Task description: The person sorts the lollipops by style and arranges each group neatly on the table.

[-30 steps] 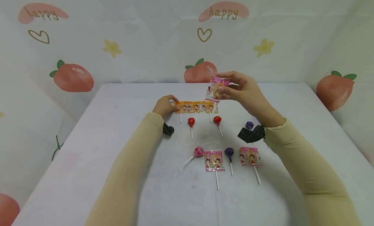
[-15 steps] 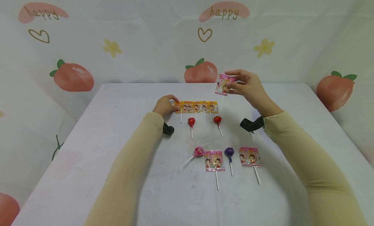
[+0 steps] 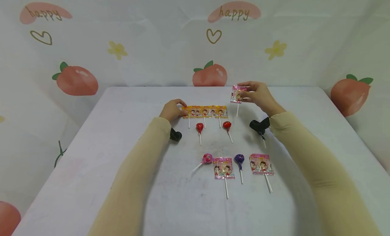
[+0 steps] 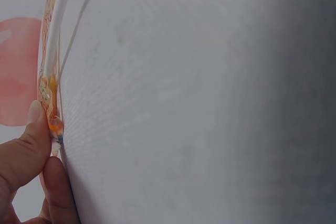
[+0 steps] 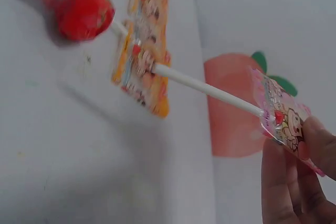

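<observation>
On the white worktop (image 3: 91, 144) I see a row of 3 orange-packeted lollipops (image 3: 204, 111). The left hand (image 3: 171, 110) has a pinching grip on the row's left end; the right hand (image 3: 258, 94) grips 1 pink-packeted lollipop (image 3: 236, 94), raised near its right end. Nearer the person lie 2 smaller red lollipops (image 3: 199, 127).

Pink-wrapped lollipop (image 3: 236, 94) raised, with a row of three yellow-wrapped lollipops (image 3: 203, 111).
The pink one is held stick-down; the yellow ones lie near the counter's (image 3: 118, 134) far edge, sticks facing the near edge.
</observation>
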### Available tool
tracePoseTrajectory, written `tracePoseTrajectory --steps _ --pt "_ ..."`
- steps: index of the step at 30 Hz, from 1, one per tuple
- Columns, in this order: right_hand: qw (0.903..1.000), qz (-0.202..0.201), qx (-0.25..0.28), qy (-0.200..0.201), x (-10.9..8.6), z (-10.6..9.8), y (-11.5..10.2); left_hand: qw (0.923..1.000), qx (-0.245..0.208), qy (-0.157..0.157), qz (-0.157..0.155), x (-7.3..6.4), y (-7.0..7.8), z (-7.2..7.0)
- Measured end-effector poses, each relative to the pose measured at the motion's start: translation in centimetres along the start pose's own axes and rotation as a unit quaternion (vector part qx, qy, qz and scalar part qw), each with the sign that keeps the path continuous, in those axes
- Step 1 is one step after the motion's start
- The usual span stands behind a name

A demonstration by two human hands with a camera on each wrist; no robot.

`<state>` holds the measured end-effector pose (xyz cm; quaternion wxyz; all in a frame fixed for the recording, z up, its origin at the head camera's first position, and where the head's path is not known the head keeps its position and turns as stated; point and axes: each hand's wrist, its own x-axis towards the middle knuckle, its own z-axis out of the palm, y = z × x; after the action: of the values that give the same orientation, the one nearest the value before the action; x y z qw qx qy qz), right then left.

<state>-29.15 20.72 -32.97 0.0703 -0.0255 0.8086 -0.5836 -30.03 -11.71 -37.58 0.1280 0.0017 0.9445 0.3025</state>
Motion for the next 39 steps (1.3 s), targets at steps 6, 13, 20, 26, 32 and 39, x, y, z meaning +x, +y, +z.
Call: tracePoseTrajectory --steps 6,13,20,26,32,39 --pt "0.9991 0.024 0.001 -0.036 1.6 -0.1 1.7 1.0 0.001 -0.001 0.004 0.1 -0.1 0.0" --pt "0.9942 0.061 -0.053 -0.071 2.4 0.0 3.0 1.0 -0.001 0.002 0.001 0.3 -0.2 0.1" --pt "0.9864 0.091 -0.096 -0.097 2.7 0.4 3.8 1.0 -0.001 0.002 0.001 0.3 -0.2 0.2" --pt "0.9842 0.103 -0.094 -0.108 2.8 0.9 4.3 1.0 -0.002 0.0 0.0 0.3 -0.2 0.1" --pt "0.9816 0.112 -0.115 -0.103 2.8 1.2 4.2 1.0 -0.005 0.0 -0.003 0.3 -0.1 0.1" --pt "0.9796 0.116 -0.136 -0.092 2.7 1.6 3.8 0.9999 -0.011 0.003 -0.002 0.1 -0.1 0.1"
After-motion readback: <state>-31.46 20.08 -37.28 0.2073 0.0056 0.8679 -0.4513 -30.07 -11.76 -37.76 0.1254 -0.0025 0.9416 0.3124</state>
